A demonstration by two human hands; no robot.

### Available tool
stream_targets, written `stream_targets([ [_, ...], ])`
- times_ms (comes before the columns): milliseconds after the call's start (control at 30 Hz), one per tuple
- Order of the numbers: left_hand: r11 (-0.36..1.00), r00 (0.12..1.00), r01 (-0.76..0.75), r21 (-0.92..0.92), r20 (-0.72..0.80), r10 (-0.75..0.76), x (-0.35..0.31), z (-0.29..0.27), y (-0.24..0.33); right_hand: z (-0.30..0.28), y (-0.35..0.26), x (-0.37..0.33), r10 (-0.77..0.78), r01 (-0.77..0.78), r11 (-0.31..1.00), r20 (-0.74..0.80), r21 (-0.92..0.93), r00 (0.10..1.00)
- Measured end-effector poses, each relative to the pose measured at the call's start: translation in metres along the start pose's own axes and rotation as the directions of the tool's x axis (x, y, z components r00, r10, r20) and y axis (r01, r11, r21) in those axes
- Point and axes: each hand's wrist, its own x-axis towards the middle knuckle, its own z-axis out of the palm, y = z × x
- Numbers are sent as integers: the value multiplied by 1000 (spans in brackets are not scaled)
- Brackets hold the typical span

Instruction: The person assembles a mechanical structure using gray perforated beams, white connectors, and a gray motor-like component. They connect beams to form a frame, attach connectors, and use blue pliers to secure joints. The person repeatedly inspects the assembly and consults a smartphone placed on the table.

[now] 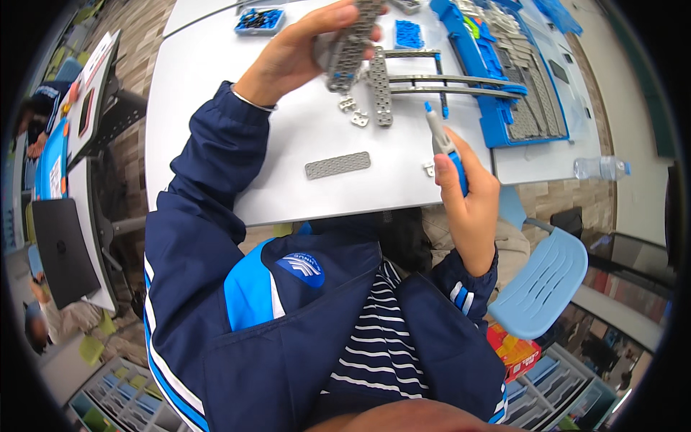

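My left hand (291,61) grips a grey perforated building assembly (354,45) over the far part of the white table (273,194). A few blue pins show near that assembly's lower end. In my right hand (471,194) is a grey and blue pin tool (440,137), pointing up and away, with a small blue piece at its tip. Between the hands lies a frame of grey beams (381,93) with long curved bars reaching right. Small light-grey connectors (359,118) rest below the held assembly. Nearer me, a flat grey perforated plate (337,165) lies alone.
A blue case (497,126) of grey parts stands at the right, the curved bars reaching over its edge. Small trays hold black and blue pins (260,21) and blue pins (408,34). A clear bottle (599,168) lies near the right edge. A light-blue chair (543,281) stands beside me.
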Motion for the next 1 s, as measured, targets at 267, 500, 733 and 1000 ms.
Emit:
stream_targets([
  [267,294,900,216,931,-307,311,-92,-46,-29,29,27,2,53,-51,999,187,-16,981],
  [500,-103,936,127,986,-85,341,-100,-58,-34,37,25,4,74,-82,996,194,29,978],
  [733,161,903,33,986,-98,418,-64,-72,-39,92,11,23,100,-158,965,264,210,959],
  [1000,354,907,-10,935,-141,397,-71,-75,-42,162,31,82,99,-91,995,216,-43,972],
])
